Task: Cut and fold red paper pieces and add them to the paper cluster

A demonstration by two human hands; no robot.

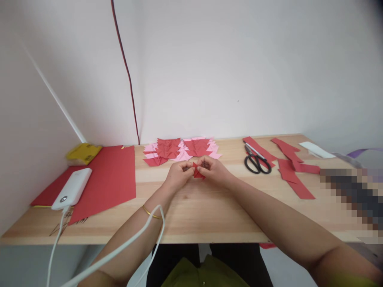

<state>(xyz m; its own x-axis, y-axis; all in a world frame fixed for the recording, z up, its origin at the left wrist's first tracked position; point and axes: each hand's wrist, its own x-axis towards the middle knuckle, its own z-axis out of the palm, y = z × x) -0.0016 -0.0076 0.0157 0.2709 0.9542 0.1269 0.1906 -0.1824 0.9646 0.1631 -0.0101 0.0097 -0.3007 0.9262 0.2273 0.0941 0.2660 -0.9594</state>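
A small folded piece of red paper point(197, 171) is pinched between both hands above the middle of the table. My left hand point(180, 174) has thumb and fingers closed on its left side. From the right, my right hand point(214, 171) grips it, thumb across the front. Parts of the paper are hidden behind the fingers. Just behind the hands, folded red paper pieces point(169, 148) and pink ones point(183, 153) lie in overlapping rows against the wall.
Scissors with black handles point(257, 164) and a pen point(254, 150) lie at the right among red paper strips point(289, 175). At the left, a white power bank point(72, 188) rests on red paper sheets point(119, 175), near a yellow packet point(84, 154). Its white cable point(119, 244) crosses my left forearm.
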